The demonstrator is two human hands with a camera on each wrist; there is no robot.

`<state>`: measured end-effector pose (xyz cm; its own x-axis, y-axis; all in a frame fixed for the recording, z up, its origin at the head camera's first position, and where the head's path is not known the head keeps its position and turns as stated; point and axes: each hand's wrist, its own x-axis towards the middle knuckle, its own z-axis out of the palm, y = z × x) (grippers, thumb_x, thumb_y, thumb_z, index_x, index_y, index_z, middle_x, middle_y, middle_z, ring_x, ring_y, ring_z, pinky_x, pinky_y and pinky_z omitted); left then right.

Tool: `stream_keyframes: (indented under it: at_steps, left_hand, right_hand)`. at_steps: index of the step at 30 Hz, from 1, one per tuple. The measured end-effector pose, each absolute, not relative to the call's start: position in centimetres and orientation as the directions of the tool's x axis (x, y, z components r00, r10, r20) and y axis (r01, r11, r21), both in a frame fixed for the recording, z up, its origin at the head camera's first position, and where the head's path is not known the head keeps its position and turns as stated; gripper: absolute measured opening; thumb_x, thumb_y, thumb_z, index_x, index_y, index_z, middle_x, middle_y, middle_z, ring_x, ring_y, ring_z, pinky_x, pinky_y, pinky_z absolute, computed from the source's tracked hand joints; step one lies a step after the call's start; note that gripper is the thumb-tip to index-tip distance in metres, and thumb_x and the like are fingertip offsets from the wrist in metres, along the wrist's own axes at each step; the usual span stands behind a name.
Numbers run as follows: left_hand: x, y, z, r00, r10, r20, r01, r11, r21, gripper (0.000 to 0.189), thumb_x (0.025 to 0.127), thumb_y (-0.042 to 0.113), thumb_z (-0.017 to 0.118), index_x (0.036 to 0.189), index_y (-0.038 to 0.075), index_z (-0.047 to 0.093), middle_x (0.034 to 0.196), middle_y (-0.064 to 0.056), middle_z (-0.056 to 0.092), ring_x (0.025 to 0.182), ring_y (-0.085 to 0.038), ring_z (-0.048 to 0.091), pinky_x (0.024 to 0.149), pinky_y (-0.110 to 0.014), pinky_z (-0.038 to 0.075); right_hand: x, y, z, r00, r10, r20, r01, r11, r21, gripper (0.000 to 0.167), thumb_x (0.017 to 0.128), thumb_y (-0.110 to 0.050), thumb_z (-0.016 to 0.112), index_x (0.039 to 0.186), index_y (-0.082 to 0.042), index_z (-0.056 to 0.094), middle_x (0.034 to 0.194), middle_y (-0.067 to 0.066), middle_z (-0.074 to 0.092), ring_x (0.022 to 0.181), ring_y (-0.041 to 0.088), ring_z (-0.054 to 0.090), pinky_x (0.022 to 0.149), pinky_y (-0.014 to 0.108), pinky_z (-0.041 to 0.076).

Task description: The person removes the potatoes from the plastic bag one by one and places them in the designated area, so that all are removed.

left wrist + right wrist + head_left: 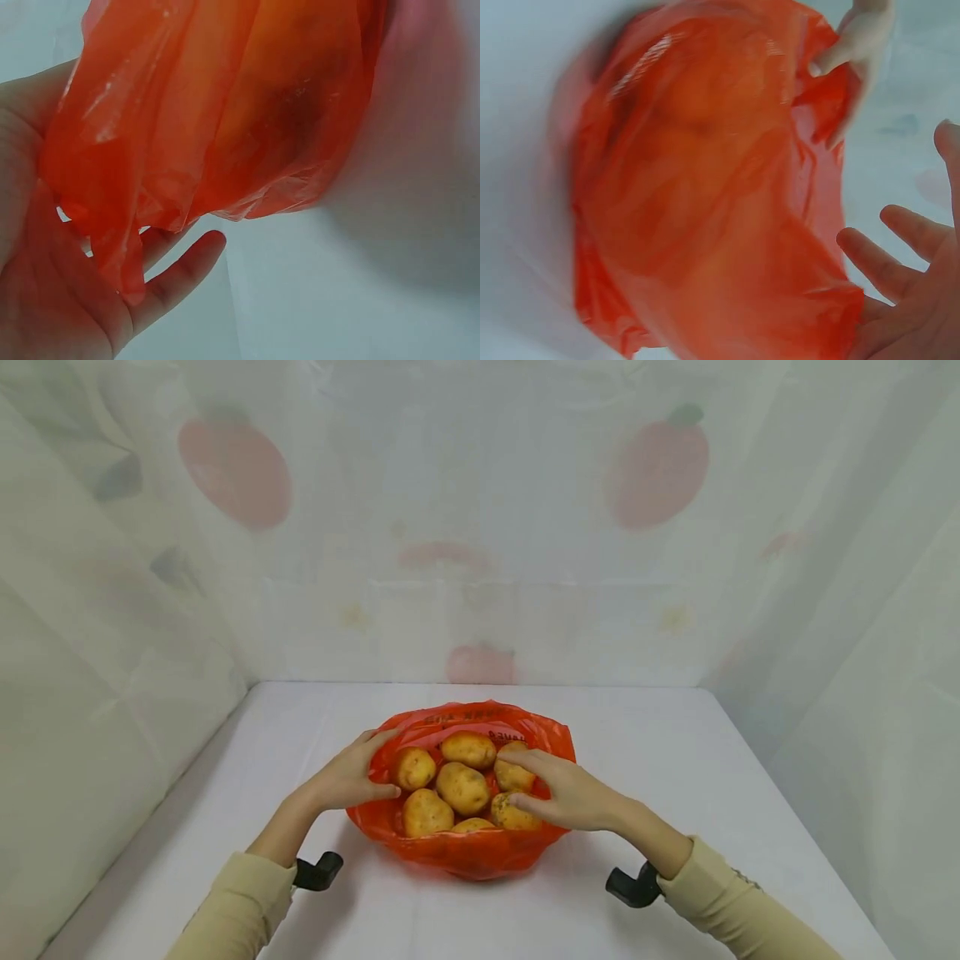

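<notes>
A red plastic bag (468, 858) with dark print stands with its mouth wide open. Inside lie several potatoes (462, 788), brown-yellow and unwrapped. My left hand (352, 774) is at the bag's left rim, thumb over the edge and fingers spread. In the left wrist view, a fold of the bag (112, 172) drapes across this hand's palm, and the fingers (184, 274) reach out loosely below. Over the right side of the mouth is my right hand (573, 789), thumb and fingers apart, overlapping the right-hand potatoes. The right wrist view shows its fingers (885, 262) spread beside the bag's edge.
A white table (637, 718) carries the bag. Pale curtains with faded fruit prints (480, 527) enclose the back and sides. Black wrist mounts (633, 887) stick out below both beige sleeves (251, 889).
</notes>
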<state>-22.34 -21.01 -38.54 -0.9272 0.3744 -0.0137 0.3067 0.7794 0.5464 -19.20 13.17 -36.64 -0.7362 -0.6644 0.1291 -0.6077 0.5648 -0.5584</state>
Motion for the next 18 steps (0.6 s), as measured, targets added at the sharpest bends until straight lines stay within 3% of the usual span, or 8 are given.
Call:
stream_keyframes:
  at_steps: [12, 18]
  left_hand:
    - [-22.2, -21.3, -38.9, -0.938, 0.347, -0.004, 0.267, 0.728, 0.631, 0.091, 0.073, 0.017, 0.075, 0.146, 0.009, 0.022, 0.14, -0.023, 0.03, 0.119, -0.041, 0.041, 0.083, -0.053, 0.049]
    - [-22.7, -21.6, -39.6, -0.936, 0.347, 0.059, 0.302, 0.703, 0.645, 0.089, 0.074, 0.013, 0.074, 0.146, 0.007, 0.021, 0.142, -0.022, 0.03, 0.123, -0.041, 0.039, 0.089, -0.056, 0.044]
  right_hand:
    - [-19.5, 14.7, -38.6, -0.772, -0.621, 0.133, -0.576, 0.596, -0.559, 0.057, 0.088, -0.041, 0.057, 0.138, -0.018, 0.043, 0.135, -0.001, 0.048, 0.123, 0.019, 0.046, 0.1, 0.043, 0.041]
    - [-19.7, 15.0, -39.3, -0.791, -0.591, 0.159, -0.56, 0.594, -0.577, 0.054, 0.088, -0.035, 0.061, 0.135, -0.013, 0.046, 0.132, 0.004, 0.051, 0.12, 0.022, 0.049, 0.098, 0.046, 0.042]
